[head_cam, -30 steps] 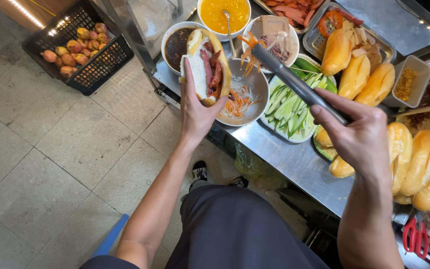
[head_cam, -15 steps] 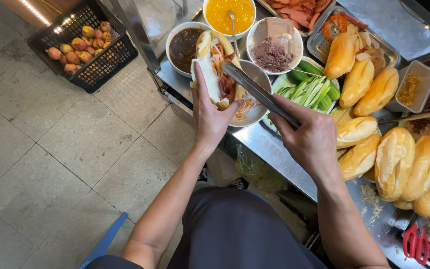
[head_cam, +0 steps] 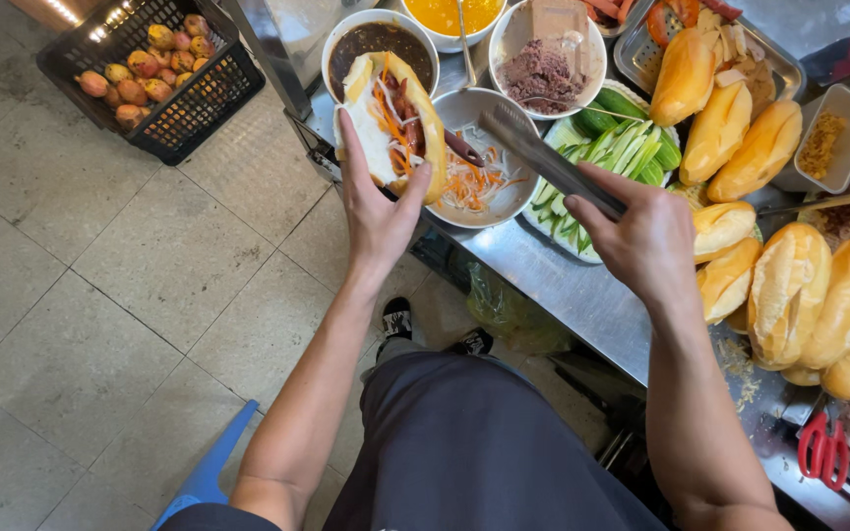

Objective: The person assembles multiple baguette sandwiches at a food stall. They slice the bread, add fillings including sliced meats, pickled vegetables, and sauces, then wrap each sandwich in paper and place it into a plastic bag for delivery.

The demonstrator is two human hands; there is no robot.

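Note:
My left hand point(head_cam: 378, 211) holds an open bread roll sandwich point(head_cam: 392, 118) filled with sausage slices and shredded carrot, above the counter's left edge. My right hand point(head_cam: 641, 236) grips metal tongs point(head_cam: 543, 157), their tips over a steel bowl point(head_cam: 479, 162) of pickled carrot and radish shreds. A white plate of cucumber strips point(head_cam: 607, 157) lies just under the tongs.
On the steel counter point(head_cam: 563, 295) stand bowls of dark sauce point(head_cam: 381, 39), orange sauce point(head_cam: 445, 15) and brown paste point(head_cam: 543, 69), and many bread rolls point(head_cam: 799, 295) at right. Red scissors point(head_cam: 820, 450) lie bottom right. A black crate of fruit point(head_cam: 145, 74) sits on the tiled floor.
The tongs carried carrot shreds into the sandwich, then drew back over the steel bowl. The sandwich shifted slightly left and now shows carrot on top.

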